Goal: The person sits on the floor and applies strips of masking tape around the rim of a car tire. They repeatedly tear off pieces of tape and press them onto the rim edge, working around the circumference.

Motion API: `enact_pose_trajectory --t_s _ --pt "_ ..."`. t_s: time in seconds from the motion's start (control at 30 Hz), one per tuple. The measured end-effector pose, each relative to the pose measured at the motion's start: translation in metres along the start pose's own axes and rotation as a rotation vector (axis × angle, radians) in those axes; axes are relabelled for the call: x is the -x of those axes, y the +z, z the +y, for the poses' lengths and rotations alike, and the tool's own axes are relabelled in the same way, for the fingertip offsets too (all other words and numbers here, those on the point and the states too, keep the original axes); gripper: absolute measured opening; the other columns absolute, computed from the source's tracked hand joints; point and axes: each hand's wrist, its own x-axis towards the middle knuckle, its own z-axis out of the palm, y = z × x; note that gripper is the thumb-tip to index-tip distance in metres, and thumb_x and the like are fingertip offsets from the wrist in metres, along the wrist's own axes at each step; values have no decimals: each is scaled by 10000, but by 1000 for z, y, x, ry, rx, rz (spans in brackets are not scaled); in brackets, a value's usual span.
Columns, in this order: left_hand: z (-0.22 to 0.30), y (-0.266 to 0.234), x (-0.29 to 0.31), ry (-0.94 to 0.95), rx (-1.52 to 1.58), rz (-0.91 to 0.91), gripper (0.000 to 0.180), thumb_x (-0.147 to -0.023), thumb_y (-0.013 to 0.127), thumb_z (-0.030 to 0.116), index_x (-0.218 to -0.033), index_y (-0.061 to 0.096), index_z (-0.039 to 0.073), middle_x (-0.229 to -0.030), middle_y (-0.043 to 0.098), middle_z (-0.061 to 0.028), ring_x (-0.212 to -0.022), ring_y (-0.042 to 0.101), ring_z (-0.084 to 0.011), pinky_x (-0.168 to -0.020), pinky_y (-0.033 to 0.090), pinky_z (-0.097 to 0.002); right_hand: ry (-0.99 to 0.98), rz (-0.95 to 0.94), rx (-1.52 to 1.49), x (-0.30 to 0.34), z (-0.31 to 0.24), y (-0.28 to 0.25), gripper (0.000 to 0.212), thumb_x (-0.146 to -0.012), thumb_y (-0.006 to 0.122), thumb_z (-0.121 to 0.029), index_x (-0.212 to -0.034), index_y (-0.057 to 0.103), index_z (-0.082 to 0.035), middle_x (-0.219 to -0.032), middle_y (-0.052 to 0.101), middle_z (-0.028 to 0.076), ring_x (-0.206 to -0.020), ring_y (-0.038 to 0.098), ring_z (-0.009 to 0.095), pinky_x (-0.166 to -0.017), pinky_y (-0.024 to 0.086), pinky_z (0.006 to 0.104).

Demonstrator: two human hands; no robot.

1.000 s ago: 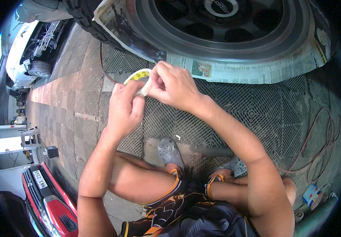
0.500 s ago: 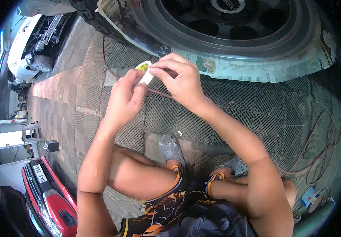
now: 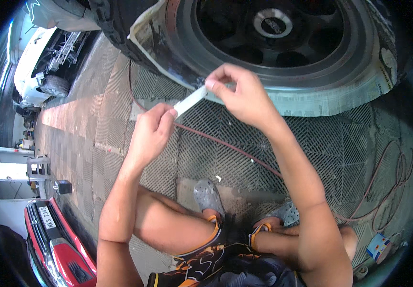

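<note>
A short white strip of what looks like masking tape (image 3: 191, 101) is stretched between my two hands, tilted up toward the right. My left hand (image 3: 152, 130) pinches its lower end between thumb and fingers. At the upper end, the thumb and fingertips of my right hand (image 3: 241, 94) grip it. Just beyond the hands stands a dark wheel (image 3: 269, 67) with a deep rim. Newspaper sheets (image 3: 321, 106) lie around the wheel's lower edge, and a pale-edged covering (image 3: 152, 55) borders its left side. No tape roll can be seen; my left hand may hide one.
A reddish hose (image 3: 225, 143) crosses the ribbed floor mats and coils at the right. A can (image 3: 378, 248) stands at lower right. Leftward are a red car front (image 3: 65, 244), a black box (image 3: 62, 187), a grey stool (image 3: 39, 166) and a white vehicle (image 3: 34, 67).
My hands have moved apart, drawing the white strip out between them. The yellow-centred roll seen near my left fingers is out of sight. The view has shifted, showing more of the wheel.
</note>
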Motion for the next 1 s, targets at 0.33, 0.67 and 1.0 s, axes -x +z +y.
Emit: enact_pose_trajectory --t_s 0.33,0.67,1.0 --pt "14 -4 2 0 -24 -143 313 -1052 525 208 -925 694 -23 -612 599 -78 -602 610 -141 -595 495 -350 52 25 -180 -2 -6 -19 156 -886 815 -94 -924 707 13 -865 759 76 -786 717 112 -700 574 260" --pt "0 -24 2 -85 167 259 348 -1049 501 270 -948 724 22 -673 630 -14 -572 552 -130 -535 442 -316 -251 333 23 6 -24 -12 132 -889 788 -91 -887 694 1 -804 738 121 -710 720 159 -647 557 302" --pt "-236 -67 61 -370 -102 -61 421 -1069 528 379 -1142 711 7 -875 766 -78 -870 701 -199 -871 516 -384 -155 42 54 3 -30 -40 198 -976 741 -174 -1117 713 -38 -995 736 43 -884 720 119 -771 581 248"
